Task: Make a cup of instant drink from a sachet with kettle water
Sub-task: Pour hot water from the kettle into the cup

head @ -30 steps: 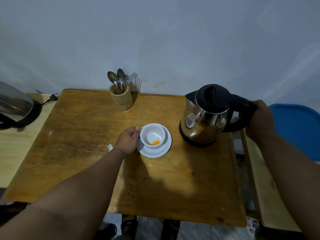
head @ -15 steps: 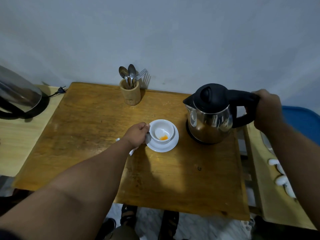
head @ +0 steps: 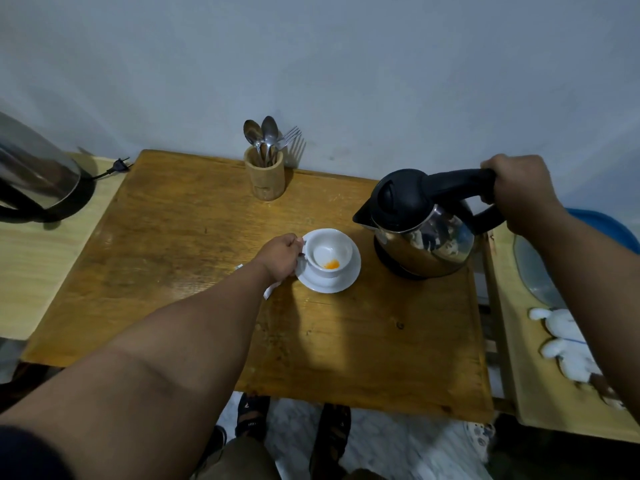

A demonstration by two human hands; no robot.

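A white cup [head: 327, 250] with orange powder in its bottom stands on a white saucer [head: 349, 279] in the middle of the wooden table [head: 180, 244]. My left hand [head: 280, 255] grips the cup's handle on its left side. A steel kettle [head: 420, 233] with a black lid sits tilted to the right of the cup, its spout pointing left toward the cup. My right hand [head: 516, 188] is closed around the kettle's black handle. A white torn sachet [head: 268, 292] lies partly hidden under my left wrist.
A wooden holder [head: 265, 178] with spoons and a fork stands at the table's back edge. A second kettle [head: 34, 181] sits on a pale side table at far left, plug beside it. A pale bench with a white soft toy [head: 568, 344] lies right.
The kettle has tipped further, its spout now leaning left and down toward the cup. My left hand stays on the cup's handle. The view has shifted slightly.
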